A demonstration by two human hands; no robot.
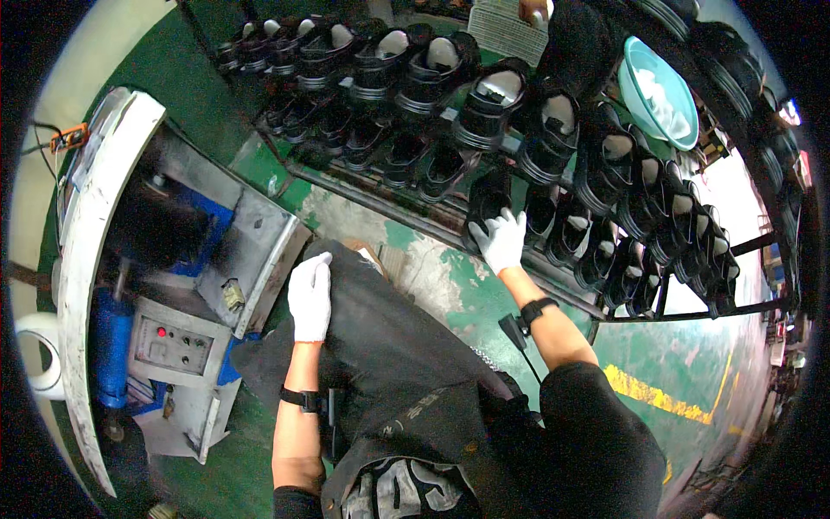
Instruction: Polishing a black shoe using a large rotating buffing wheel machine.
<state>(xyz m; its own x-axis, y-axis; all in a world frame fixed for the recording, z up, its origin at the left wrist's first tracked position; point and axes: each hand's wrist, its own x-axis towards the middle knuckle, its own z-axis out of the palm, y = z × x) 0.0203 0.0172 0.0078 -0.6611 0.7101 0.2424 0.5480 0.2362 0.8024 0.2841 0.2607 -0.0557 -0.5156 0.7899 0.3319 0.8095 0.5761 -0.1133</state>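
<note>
My right hand [503,242], in a white glove, reaches to the lower tier of a shoe rack. Its fingers are on the rear part of a black shoe [490,197] and appear to grip it; the glove hides part of that shoe. In a matching white glove, my left hand [309,296] hovers by the dark apron [380,320] over my legs. Its fingers lie together, loosely straight, and no object shows in it. More black shoes [443,169] stand close to the left of the gripped shoe.
The metal shoe rack [372,192] crosses in front of me with two tiers of black shoes. At left stands a machine with a control panel [173,344] and a blue cylinder [111,346]. A turquoise basin [638,91] holding white material sits behind the rack, near a person's dark-clothed body [581,48].
</note>
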